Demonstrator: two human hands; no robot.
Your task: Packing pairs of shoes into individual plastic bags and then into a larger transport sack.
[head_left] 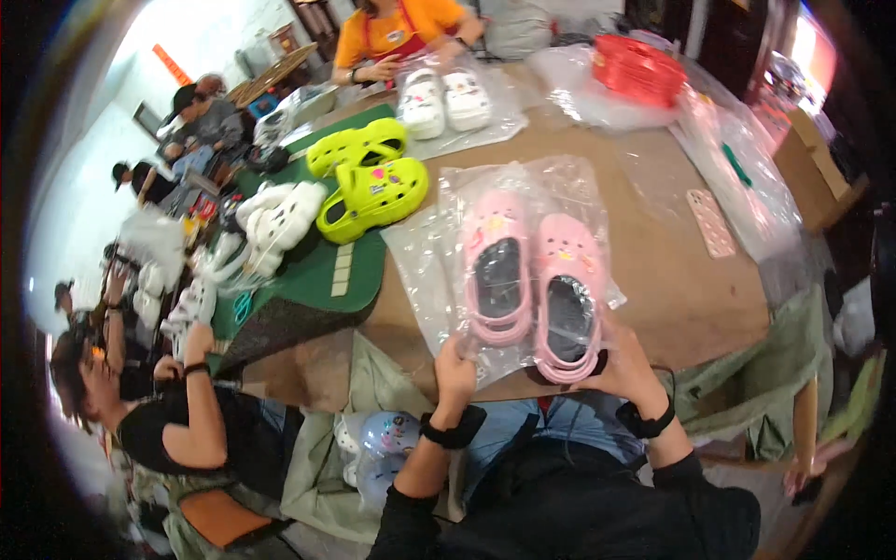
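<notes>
A pair of pink clogs (497, 271) with small charms lies side by side, toes pointing away from me, in a clear plastic bag (583, 182). My left hand (455, 371) grips the bag's near edge beside the left clog's heel. Around the heel of the right clog (567, 299), my right hand (618, 362) is closed, its fingers partly hidden beneath the shoe. Another clear bag (415, 266) lies flat under the left side of this one. I cannot tell whether the heels are fully inside the bag.
Lime clogs (373, 196) and white clogs (280, 224) stand on a green mat (359, 271) at left. Across the brown table (691, 308), a person in orange (401, 37) handles bagged white clogs (446, 103). A red bundle (639, 70), a pink phone (710, 224) and plastic bags (737, 177) lie right. Another person (187, 411) sits left.
</notes>
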